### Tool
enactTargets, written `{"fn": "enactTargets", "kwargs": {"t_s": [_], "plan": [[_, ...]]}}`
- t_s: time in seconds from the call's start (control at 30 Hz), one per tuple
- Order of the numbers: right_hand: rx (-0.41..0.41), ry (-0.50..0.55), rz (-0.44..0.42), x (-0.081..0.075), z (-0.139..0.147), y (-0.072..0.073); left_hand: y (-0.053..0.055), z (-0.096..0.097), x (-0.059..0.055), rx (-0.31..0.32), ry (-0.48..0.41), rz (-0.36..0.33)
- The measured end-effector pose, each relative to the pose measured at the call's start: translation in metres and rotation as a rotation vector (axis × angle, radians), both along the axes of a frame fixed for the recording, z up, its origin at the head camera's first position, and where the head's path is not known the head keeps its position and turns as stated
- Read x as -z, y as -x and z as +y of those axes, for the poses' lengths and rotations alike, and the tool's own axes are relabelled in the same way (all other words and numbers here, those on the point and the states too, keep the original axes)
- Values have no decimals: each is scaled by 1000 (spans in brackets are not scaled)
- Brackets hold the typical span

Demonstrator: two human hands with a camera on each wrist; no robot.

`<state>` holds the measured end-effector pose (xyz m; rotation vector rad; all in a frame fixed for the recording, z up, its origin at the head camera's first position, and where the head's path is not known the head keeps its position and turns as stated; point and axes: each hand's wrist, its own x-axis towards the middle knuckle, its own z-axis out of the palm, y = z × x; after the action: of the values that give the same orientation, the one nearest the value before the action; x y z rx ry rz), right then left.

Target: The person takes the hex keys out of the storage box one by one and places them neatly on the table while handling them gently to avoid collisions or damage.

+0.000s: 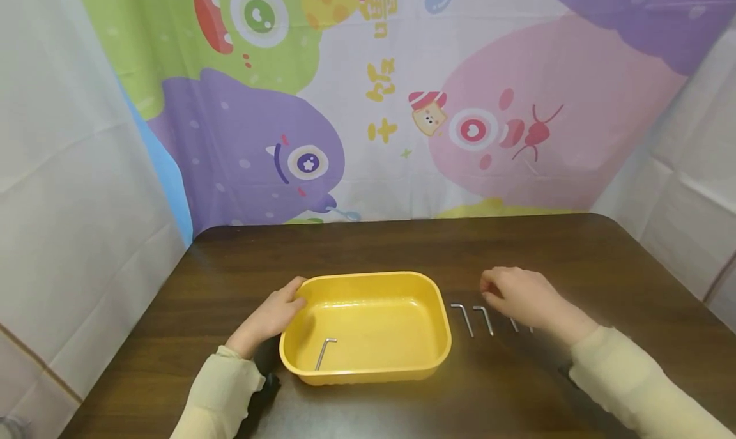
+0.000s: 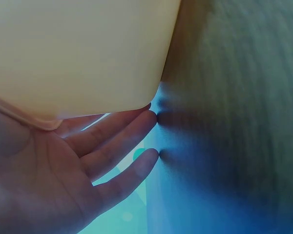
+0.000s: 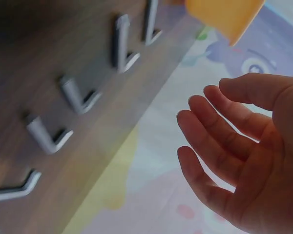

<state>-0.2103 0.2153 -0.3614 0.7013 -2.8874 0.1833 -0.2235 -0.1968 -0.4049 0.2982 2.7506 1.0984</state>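
Observation:
A yellow plastic tray (image 1: 368,324) stands on the table, one L-shaped hex key (image 1: 323,354) lying in its left part. At the tray's far left corner is my left hand (image 1: 278,311), thumb over the rim and fingers along the outside. The left wrist view shows those fingers (image 2: 124,139) spread, tips down at the table. Right of the tray lies a row of several hex keys (image 1: 487,321). Above that row hovers my right hand (image 1: 523,295), which partly hides some of them. Its fingers (image 3: 210,131) are loosely bent around nothing in the right wrist view.
The dark wooden table (image 1: 368,247) runs back to a cartoon-printed curtain (image 1: 402,107). Pale cloth (image 1: 75,138) hangs at both sides. In the right wrist view, the hex keys (image 3: 122,44) lie spaced apart, and a corner of the tray (image 3: 224,17) shows at the top.

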Motion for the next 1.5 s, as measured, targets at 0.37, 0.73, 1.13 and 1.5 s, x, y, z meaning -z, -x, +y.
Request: {"fn": "enactTargets", "kwargs": {"t_s": [0.37, 0.73, 1.13, 1.5], "plan": [[-153, 18, 89, -13, -45, -6, -2, 0, -1, 2, -1, 2], [-267, 9, 139, -21, -87, -4, 1, 0, -1, 0, -13, -4], [-359, -31, 135, -13, -121, -4, -2, 0, 0, -1, -18, 1], [-390, -73, 52, -15, -156, -6, -2, 0, -1, 0, -13, 15]]}}
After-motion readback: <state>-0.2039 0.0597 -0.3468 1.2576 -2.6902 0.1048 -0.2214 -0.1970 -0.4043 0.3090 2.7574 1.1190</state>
